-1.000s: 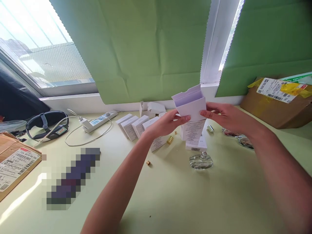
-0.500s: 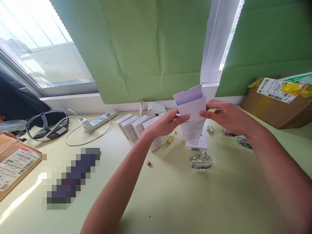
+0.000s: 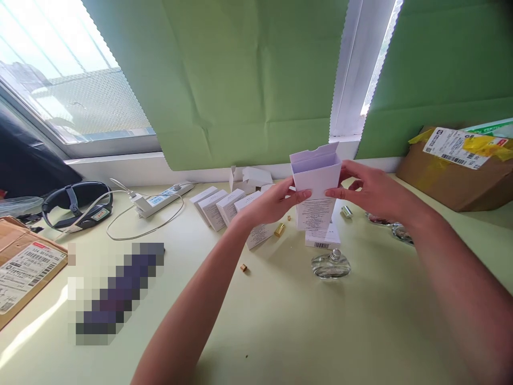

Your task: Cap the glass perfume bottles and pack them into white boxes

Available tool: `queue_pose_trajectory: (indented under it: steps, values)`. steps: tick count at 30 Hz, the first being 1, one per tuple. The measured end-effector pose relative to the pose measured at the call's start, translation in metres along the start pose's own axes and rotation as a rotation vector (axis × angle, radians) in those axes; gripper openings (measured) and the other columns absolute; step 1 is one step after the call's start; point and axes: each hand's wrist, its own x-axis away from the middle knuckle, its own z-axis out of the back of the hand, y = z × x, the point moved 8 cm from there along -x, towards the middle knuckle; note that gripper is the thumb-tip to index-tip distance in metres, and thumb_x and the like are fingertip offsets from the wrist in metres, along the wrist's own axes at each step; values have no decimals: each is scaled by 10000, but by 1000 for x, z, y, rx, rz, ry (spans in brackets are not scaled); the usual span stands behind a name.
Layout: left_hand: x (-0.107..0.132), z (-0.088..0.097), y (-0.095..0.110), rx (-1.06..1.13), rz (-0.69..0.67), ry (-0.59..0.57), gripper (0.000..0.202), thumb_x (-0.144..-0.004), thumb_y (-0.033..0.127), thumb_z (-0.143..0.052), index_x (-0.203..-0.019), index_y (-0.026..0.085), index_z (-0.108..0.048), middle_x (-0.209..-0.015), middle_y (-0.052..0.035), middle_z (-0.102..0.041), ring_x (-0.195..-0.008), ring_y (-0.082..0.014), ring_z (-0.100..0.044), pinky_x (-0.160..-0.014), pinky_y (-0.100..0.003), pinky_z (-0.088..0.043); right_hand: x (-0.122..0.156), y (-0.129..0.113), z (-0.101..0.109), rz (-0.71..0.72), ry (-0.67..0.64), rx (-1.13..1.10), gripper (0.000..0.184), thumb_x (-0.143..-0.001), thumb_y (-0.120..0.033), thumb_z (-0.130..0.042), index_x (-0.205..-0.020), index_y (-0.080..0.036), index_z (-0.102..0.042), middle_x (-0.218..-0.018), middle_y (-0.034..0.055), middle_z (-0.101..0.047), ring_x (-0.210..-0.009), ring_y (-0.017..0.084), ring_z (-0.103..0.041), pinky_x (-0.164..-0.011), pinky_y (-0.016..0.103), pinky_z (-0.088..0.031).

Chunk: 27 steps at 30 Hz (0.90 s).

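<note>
White card carton (image 3: pixel 316 192) is being held above the table (image 3: pixel 280 321), between the two hands. The left hand (image 3: pixel 272 203) is gripping its left side with thumb and fingers; the right hand (image 3: pixel 368 190) is clasping the right side likewise. The carton is standing upright, long axis vertical, its open flapped mouth pointing upward and the printed panel facing the camera. A glass bottle (image 3: pixel 331 264) is lying on the table just below.
</note>
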Motion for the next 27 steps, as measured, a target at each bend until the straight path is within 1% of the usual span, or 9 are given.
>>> queue_pose_trajectory:
  steps: [3, 9, 12, 14, 17, 19, 21, 24, 27]
  values:
    - [0, -1, 3, -15, -5, -3, 405, -1015, 418, -472, -1371, 234, -531, -1447, -93, -546, -1268, -250, -536, -1035, -404, -461, 0, 2, 1, -9, 14, 18, 305, -837, -571, -651, -1048, -350, -667, -1026, 36, -720, -772, 231, -625, -541, 333, -476]
    - [2, -3, 14, 87, 31, 45, 472, -1029, 506, -397, -1375, 220, -543, -1434, -97, -561, -1255, -256, -554, -1035, -391, -457, -4, 13, 0, -46, 5, 51, 293, -810, -528, -678, -1043, -353, -711, -935, 47, -717, -796, 251, -632, -498, 321, -480]
    - [4, -2, 13, 112, 99, 77, 527, -1029, 571, -321, -1374, 246, -552, -1409, -78, -583, -1256, -253, -553, -1033, -390, -461, -4, 14, -1, -56, -8, 40, 286, -813, -522, -674, -1043, -356, -714, -926, 43, -718, -791, 252, -634, -525, 335, -494]
    - [4, -1, 10, 125, 127, 97, 545, -1024, 596, -298, -1382, 272, -552, -1417, -62, -579, -1283, -260, -533, -1035, -392, -462, -2, 8, -1, -43, -27, 0, 298, -831, -539, -655, -1070, -366, -696, -992, 32, -724, -817, 255, -639, -586, 358, -512]
    - [4, 1, 6, 143, 142, 102, 575, -1014, 621, -278, -1387, 283, -557, -1425, -60, -577, -1325, -286, -502, -1043, -400, -455, 5, -9, 0, 4, -42, -104, 325, -910, -603, -536, -1093, -368, -665, -1066, 19, -713, -893, 258, -619, -739, 398, -505]
    - [4, 2, 4, 147, 138, 104, 596, -1010, 629, -266, -1381, 274, -567, -1421, -68, -581, -1345, -305, -483, -1047, -410, -452, 9, -18, 2, 0, -31, -143, 417, -964, -641, -393, -1019, -334, -669, -1019, 29, -709, -866, 251, -583, -787, 411, -472]
    - [4, 2, 5, 145, 131, 103, 597, -1010, 625, -264, -1377, 269, -573, -1426, -71, -578, -1358, -316, -469, -1050, -418, -450, 11, -20, 4, -33, -4, -147, 538, -978, -669, -295, -875, -292, -664, -938, 41, -703, -798, 241, -544, -768, 410, -448]
    - [4, 1, 6, 138, 134, 94, 581, -1014, 610, -273, -1374, 268, -574, -1440, -64, -568, -1351, -312, -475, -1052, -415, -451, 8, -13, 5, -71, 29, -145, 599, -968, -695, -284, -728, -260, -618, -875, 41, -696, -758, 228, -527, -741, 398, -437]
    - [5, 0, 9, 136, 137, 97, 547, -1023, 577, -286, -1403, 278, -543, -1463, -53, -549, -1352, -303, -473, -1072, -421, -439, 2, -4, 5, -47, 50, -118, 611, -965, -707, -273, -751, -266, -637, -868, 41, -702, -796, 233, -559, -747, 391, -459]
